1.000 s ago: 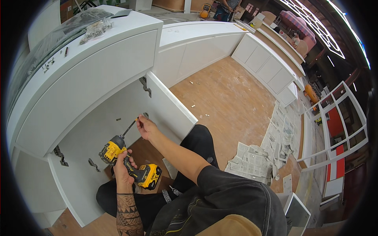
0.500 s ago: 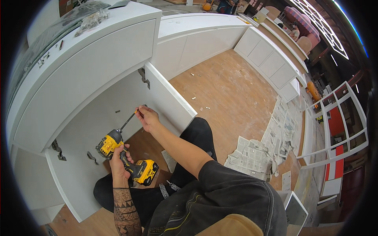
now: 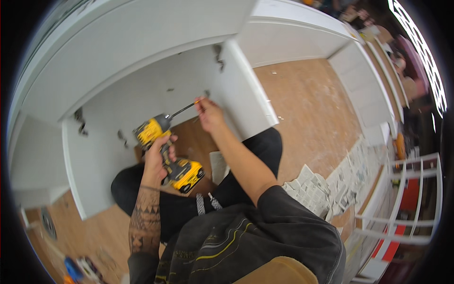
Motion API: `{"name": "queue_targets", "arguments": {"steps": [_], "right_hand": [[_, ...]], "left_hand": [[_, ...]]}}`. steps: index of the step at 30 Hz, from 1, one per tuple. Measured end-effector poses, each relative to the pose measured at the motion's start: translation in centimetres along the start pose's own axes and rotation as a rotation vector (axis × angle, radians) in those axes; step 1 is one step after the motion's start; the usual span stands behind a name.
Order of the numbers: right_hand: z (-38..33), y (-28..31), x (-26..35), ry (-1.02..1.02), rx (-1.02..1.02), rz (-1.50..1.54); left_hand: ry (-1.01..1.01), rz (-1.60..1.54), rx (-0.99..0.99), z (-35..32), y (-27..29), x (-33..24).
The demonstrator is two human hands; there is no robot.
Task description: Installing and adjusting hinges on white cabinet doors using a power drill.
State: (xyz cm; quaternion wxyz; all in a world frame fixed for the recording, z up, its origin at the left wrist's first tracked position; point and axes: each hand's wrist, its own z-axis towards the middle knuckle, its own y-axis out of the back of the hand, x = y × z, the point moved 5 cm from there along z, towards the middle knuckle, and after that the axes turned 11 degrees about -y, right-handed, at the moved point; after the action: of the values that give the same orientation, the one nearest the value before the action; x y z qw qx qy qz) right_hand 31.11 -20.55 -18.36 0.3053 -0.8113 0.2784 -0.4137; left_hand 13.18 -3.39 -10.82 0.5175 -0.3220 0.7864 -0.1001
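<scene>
My left hand (image 3: 157, 156) is wrapped round the grip of a yellow and black cordless impact driver (image 3: 152, 130). Its yellow battery (image 3: 190, 176) points down toward my lap. From the driver's nose a long dark bit (image 3: 183, 110) slants up to the right. At the bit's orange-banded tip, the fingers of my right hand (image 3: 209, 114) are pinched; whether they also hold a screw is too small to tell. Both hands are in front of the opening of a white cabinet (image 3: 109, 61), between its two swung-out doors, the left (image 3: 97, 163) and the right (image 3: 246, 83).
Dark hinges (image 3: 218, 57) join the doors to the cabinet. My bent knee (image 3: 265, 146) lies close to the right door's lower end. Newspaper sheets (image 3: 309, 189) cover part of the wooden floor on the right, beside a white lattice frame (image 3: 402, 199). Blue and orange items (image 3: 73, 270) lie at lower left.
The view has tilted and turned, so more floor shows at lower left and the countertop has mostly left the picture. Both hands keep the same grip on driver and bit tip.
</scene>
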Motion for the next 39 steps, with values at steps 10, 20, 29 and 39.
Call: {"name": "queue_targets", "arguments": {"steps": [10,20,29,39], "right_hand": [[-3.5,0.5,-3.2,-0.194,-0.083,-0.176],[-12.6,3.5,-0.8,-0.189,-0.185,-0.352],[-2.4,22.0,-14.8,-0.511,-0.526,-0.766],[-6.5,32.8,-18.8,-0.372,-0.271,-1.940]], "left_hand": [[0.107,-0.196,-0.018,0.8,0.8,1.9],[0.062,-0.139,-0.040,1.7,2.2,1.1],[-0.055,0.317,-0.168,-0.7,3.3,-6.5],[-0.086,0.204,-0.203,-1.3,4.1,-7.3]]}}
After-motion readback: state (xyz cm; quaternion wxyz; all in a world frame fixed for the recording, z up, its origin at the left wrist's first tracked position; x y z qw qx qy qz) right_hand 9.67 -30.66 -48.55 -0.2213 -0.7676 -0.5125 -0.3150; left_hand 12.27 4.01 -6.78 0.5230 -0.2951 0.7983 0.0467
